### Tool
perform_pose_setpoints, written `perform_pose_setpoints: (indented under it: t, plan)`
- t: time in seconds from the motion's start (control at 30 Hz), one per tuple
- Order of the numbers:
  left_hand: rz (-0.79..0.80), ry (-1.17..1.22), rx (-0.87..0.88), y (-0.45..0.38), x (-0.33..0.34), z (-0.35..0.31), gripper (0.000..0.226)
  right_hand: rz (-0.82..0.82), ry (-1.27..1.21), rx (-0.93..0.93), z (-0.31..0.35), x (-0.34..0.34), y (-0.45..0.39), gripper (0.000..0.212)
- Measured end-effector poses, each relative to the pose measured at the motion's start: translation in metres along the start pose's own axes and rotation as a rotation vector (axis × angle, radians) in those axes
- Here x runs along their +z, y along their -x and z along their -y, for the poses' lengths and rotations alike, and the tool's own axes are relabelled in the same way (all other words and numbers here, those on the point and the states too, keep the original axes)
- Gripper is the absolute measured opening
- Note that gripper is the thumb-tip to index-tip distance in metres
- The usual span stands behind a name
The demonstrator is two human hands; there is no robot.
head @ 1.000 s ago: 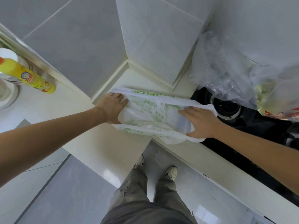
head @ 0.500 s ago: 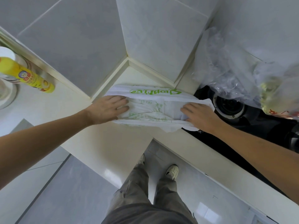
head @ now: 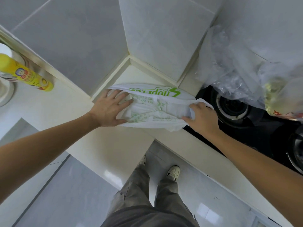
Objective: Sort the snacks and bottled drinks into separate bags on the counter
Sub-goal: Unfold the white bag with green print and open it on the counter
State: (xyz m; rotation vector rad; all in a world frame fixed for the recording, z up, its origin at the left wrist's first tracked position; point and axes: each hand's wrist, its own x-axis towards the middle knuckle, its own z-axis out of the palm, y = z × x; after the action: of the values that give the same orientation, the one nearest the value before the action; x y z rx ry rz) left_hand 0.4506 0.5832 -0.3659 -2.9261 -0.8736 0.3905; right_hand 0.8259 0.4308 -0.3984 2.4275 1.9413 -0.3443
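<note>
A white plastic bag with green print (head: 154,105) lies in the inner corner of the cream counter (head: 114,148). My left hand (head: 111,108) rests flat with spread fingers on the bag's left end. My right hand (head: 202,117) pinches the bag's right edge, fingers curled over the plastic, beside the stove. The bag's mouth gapes between the hands. A clear plastic bag (head: 232,69) bulges at the right above the stove, with a bottle of pale yellow liquid (head: 278,97) showing through it.
A black gas stove (head: 255,128) with a round burner (head: 232,105) is set into the counter on the right. A yellow spray can (head: 27,74) lies on the left counter by a white round dish (head: 5,94). Tiled walls close the corner behind the bag.
Both hands have pulled the white bag's mouth wider; the far edge with the green logo has risen toward the wall. My left fingers have spread out.
</note>
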Motion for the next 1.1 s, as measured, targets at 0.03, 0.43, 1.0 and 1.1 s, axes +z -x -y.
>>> perform_pose_setpoints:
  t: [0.03, 0.43, 1.0, 1.1]
  plan:
    - [0.020, 0.011, -0.012, -0.002, 0.001, -0.002, 0.089, 0.003, 0.057, -0.022, 0.001, 0.001, -0.001, 0.070]
    - [0.206, 0.120, -0.185, -0.028, 0.020, -0.018, 0.138, 0.111, 0.233, -0.202, 0.000, 0.009, -0.005, 0.140]
    - [-0.175, 0.032, 0.120, -0.007, 0.012, -0.014, 0.071, -0.225, 0.004, -0.552, 0.001, 0.004, -0.005, 0.036]
    - [-0.168, 0.027, 0.174, -0.007, 0.014, -0.017, 0.065, -0.257, -0.007, -0.649, 0.011, 0.014, -0.008, 0.023]
